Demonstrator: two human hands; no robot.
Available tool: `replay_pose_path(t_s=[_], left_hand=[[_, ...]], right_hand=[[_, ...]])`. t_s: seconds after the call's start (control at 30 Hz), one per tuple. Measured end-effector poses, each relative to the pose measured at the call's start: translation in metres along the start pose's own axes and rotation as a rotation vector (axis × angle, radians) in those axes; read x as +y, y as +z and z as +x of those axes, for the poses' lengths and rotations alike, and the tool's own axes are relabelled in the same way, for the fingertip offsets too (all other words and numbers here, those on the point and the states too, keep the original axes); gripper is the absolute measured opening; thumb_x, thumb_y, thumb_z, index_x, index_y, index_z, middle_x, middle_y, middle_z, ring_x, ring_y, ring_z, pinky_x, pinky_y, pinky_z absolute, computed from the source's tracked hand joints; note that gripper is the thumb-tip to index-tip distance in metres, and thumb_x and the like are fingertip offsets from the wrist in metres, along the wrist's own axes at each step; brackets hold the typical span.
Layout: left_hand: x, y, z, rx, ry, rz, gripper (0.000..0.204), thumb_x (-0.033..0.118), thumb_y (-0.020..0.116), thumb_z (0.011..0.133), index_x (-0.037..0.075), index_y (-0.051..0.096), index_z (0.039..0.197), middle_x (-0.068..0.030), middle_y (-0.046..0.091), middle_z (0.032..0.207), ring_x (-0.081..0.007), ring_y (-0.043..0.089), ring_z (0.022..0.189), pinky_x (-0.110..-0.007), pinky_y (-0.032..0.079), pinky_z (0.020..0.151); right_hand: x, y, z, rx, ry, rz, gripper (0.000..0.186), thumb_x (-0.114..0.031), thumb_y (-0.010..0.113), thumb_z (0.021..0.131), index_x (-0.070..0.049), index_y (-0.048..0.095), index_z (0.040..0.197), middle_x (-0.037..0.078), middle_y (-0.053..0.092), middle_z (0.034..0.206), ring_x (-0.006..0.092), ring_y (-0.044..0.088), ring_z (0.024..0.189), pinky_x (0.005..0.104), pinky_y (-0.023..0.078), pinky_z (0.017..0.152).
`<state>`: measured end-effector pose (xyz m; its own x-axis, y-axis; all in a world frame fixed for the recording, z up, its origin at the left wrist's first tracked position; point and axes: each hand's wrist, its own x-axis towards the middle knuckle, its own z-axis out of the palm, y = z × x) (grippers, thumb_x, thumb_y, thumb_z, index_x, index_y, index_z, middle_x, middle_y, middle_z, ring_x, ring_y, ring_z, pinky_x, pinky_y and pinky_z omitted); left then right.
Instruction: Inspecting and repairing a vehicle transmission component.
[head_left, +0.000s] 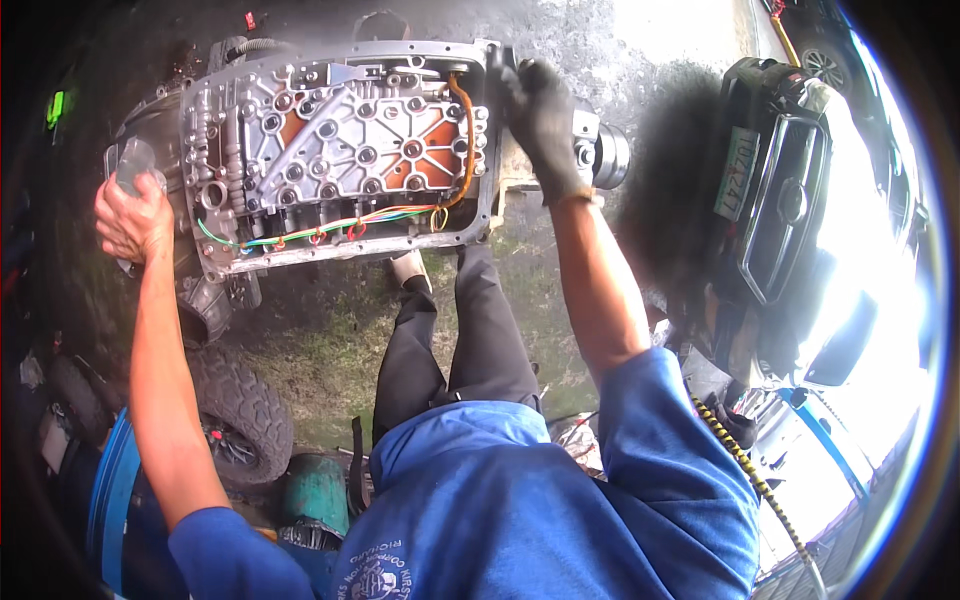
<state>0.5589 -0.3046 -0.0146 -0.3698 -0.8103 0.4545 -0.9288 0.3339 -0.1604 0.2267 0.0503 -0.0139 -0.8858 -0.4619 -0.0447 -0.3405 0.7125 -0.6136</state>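
In front of me is an automatic transmission (480, 215) with its underside facing up and its pan off. Its silver valve body (345, 140) is exposed and carries several bolts. A wiring harness (330, 228) of coloured wires runs along the near side, with a brown sleeve (465, 130) at the right. My bare left hand (137, 218) is closed around a translucent, greyish piece (135, 160) at the transmission's left end; its exact kind is unclear. My right hand (542, 120), in a dark glove, has its fingers curled over the housing's far right corner.
A knobby tyre (240, 415), a blue drum (112, 505) and a green container (315, 492) stand at lower left. To the right is a parked vehicle (790, 210). A yellow-and-black cord (745, 450) runs past my right side. My legs (490, 330) are just below the transmission.
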Motion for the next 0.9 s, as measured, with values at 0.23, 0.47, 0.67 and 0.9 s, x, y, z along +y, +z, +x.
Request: replay_pose_path(t_s=[0.23,0.47,0.67,0.9], left_hand=[[-0.001,0.001,0.001,0.001,-0.020,0.003,0.047,0.048,0.051,0.083,0.022,0.058,0.121,0.0033,0.052,0.130,-0.0286,0.051,0.115,-0.050,0.039,0.093],[0.001,0.003,0.001,-0.030,-0.045,0.036,0.045,0.046,0.052,0.083,0.025,0.057,0.123,0.0044,0.051,0.132,-0.0265,0.051,0.116,-0.048,0.040,0.093],[-0.001,-0.002,-0.001,-0.043,-0.045,0.034,0.043,0.045,0.055,0.083,0.025,0.056,0.121,0.0053,0.052,0.130,-0.0262,0.051,0.116,-0.048,0.040,0.092],[0.017,-0.011,0.002,-0.044,-0.041,-0.041,0.042,0.043,0.055,0.082,0.026,0.056,0.121,0.0048,0.053,0.129,-0.0271,0.052,0.115,-0.048,0.040,0.093]], right_hand=[[-0.003,0.007,0.004,-0.052,0.052,-0.103,0.047,-0.046,0.060,0.087,0.000,0.061,0.080,0.017,0.065,0.071,0.0268,0.064,0.067,0.0381,0.048,0.064],[0.011,0.020,-0.019,0.129,-0.169,0.187,0.046,-0.045,0.059,0.089,0.001,0.066,0.084,0.015,0.065,0.067,0.0225,0.063,0.063,0.0353,0.049,0.064],[-0.012,0.016,0.026,-0.019,0.004,-0.093,0.048,-0.043,0.058,0.091,0.001,0.061,0.071,0.016,0.060,0.060,0.0240,0.060,0.058,0.0386,0.045,0.056],[-0.010,0.007,0.044,-0.012,0.070,0.122,0.043,-0.037,0.059,0.091,0.002,0.061,0.075,0.017,0.061,0.061,0.0269,0.058,0.055,0.0412,0.044,0.055]])
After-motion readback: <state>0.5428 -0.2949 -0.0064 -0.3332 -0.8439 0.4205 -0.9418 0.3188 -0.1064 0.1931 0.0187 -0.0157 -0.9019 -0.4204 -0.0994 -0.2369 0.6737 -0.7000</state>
